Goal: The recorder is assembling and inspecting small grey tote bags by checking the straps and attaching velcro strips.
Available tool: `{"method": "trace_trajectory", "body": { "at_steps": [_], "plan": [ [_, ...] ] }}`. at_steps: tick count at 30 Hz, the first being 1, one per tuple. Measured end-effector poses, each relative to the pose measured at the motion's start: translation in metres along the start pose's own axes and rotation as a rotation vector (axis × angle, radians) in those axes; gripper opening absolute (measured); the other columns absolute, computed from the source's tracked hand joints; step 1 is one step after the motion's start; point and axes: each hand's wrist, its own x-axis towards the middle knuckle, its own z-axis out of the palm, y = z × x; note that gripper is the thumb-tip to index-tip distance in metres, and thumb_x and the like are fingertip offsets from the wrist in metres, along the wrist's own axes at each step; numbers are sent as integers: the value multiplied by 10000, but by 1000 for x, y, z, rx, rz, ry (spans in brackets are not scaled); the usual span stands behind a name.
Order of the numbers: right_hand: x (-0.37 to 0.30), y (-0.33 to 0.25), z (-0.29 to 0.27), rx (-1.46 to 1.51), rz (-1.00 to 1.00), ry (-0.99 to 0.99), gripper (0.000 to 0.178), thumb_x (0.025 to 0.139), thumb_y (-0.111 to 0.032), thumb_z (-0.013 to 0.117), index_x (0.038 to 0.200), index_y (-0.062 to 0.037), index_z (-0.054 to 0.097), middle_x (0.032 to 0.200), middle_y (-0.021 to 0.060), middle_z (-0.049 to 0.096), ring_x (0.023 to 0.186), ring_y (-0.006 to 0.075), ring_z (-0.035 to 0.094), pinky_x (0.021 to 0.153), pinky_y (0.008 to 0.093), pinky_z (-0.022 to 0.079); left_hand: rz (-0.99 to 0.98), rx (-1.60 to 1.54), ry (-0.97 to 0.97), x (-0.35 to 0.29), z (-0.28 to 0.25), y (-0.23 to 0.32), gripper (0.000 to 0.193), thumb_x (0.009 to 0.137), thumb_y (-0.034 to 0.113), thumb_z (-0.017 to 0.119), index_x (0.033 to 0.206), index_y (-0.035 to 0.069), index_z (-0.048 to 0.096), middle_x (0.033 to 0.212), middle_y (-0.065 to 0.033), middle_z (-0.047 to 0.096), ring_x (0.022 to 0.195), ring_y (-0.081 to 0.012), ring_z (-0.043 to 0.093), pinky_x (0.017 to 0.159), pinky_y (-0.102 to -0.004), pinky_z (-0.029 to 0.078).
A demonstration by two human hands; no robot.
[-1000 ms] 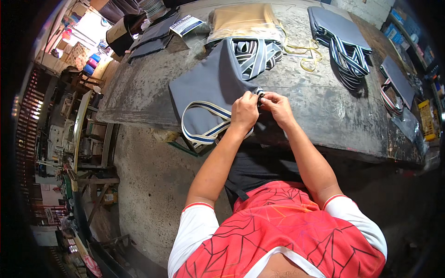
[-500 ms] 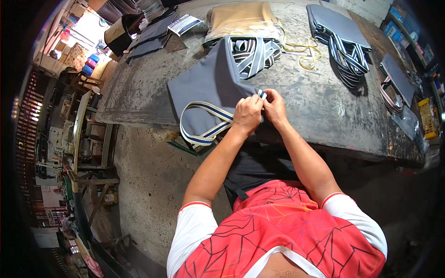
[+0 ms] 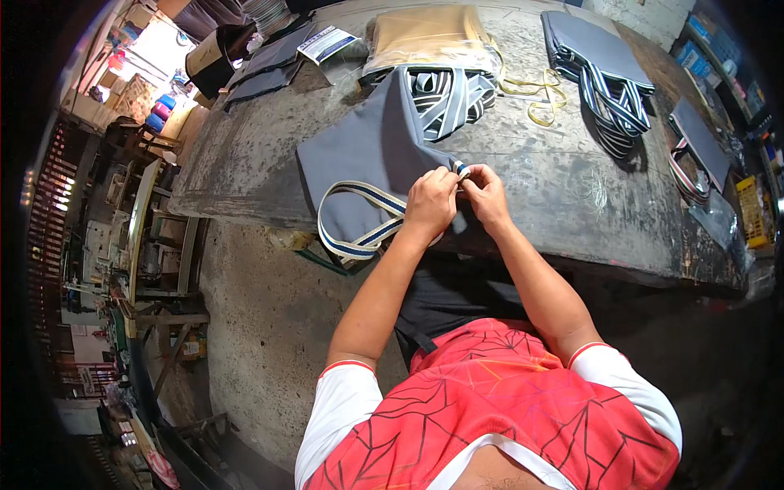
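Note:
A grey fabric tote bag (image 3: 359,135) lies across the table's near edge in front of me. From it a cream and navy striped webbing strap (image 3: 333,214) loops at the lower left. At the bag's right edge my left hand (image 3: 431,202) has its fingers closed on the strap, beside the cloth. Fingertips of my right hand (image 3: 487,197) pinch the same strap just to the right, where a short striped piece shows above the fingers. The two hands nearly touch, and they hide most of what lies between them.
Beyond the bag sits a plastic-wrapped tan stack (image 3: 429,33) with striped straps. A grey bag stack (image 3: 592,49) with striped straps lies at the far right, near a loose yellow ribbon (image 3: 539,106). Farther right is a yellow crate (image 3: 751,212). The worn table (image 3: 563,196) has a near edge by my waist.
Both hands have shifted slightly, the left one a little leftward and down. More of the striped strap now shows above the fingertips. The bag has barely moved.

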Motion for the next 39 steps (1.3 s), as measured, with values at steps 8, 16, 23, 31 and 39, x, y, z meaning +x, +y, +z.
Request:
{"method": "trace_trajectory", "body": {
  "at_steps": [8,16,23,31,39],
  "plan": [
    [-6,-20,14,44,76,1,119,861,-63,618,975,-33,601,870,5,629,804,100,609,686,251,507,-29,41,-49,-1,-8,2,48,801,41,557,845,25,569,812,-143,539,799,-350,562,699,-431,464],
    [-9,-14,20,-71,29,118,92,849,-64,635,901,0,595,793,26,627,716,96,589,635,231,488,-27,33,-65,6,-21,2,65,810,31,545,869,17,567,830,-151,543,795,-354,564,694,-430,459],
    [-11,-34,19,152,75,-22,183,865,-42,629,1047,-25,633,940,52,651,859,126,624,757,270,535,-97,-98,-19,3,-17,-8,318,798,3,533,1111,7,583,904,-167,552,841,-362,579,729,-419,469],
    [-10,-24,33,234,-57,102,172,850,-6,630,1012,-27,577,970,26,598,821,102,597,666,246,524,-103,-252,-79,6,-18,-6,337,790,-48,499,1115,-45,589,882,-158,554,791,-306,571,724,-341,463],
    [-9,-15,39,-98,-102,123,231,798,39,555,1026,1,547,913,50,609,761,102,585,637,245,498,34,-76,-162,8,-28,10,336,793,-16,525,1124,-24,580,869,-147,530,814,-325,558,721,-378,465]
  ]
}}
